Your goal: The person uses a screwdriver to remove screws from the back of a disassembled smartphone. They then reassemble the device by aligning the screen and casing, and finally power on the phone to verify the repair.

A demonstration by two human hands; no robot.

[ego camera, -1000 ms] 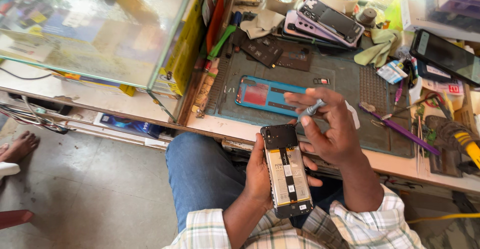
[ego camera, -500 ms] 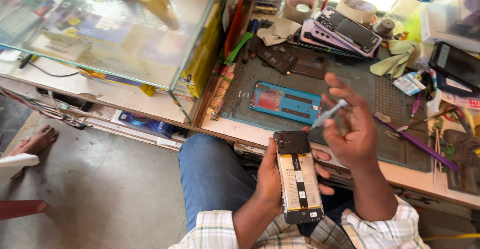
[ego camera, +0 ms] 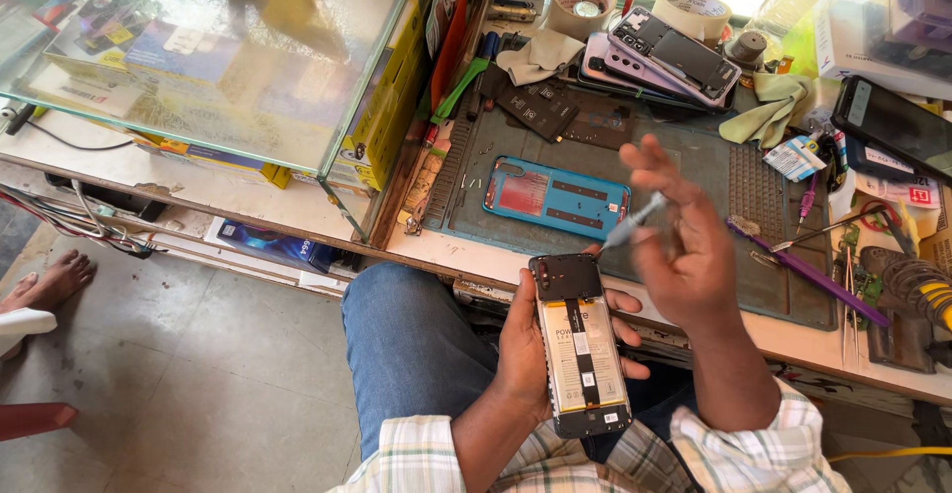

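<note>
Nearest the camera, the left hand wraps around an opened phone held over the lap, back cover off, thumb on its left edge and fingertips curled round the right edge. A pale rectangular battery with a dark strip down its middle fills the phone's body, under a black cover plate at the top.

Just above and to the right, the right hand hovers blurred, fingers loosely bent, thumb and forefinger pinching a thin silvery tool whose tip points down-left toward the phone's top edge; whether it touches cannot be told.

Beyond the hands, on the worktop, lies a grey-green mat with a blue phone back cover lying flat, inner side up, with a reddish patch at its left. To the right rest a purple-handled tool and tweezers.

Left of the mat stands a glass display case holding flat boxes in blue, orange and yellow; yellow packages stack along its right side.

Farther back lies a pile of phones, a green cloth, two rolls of tape and, at the right edge, a white box and a dark phone.
</note>
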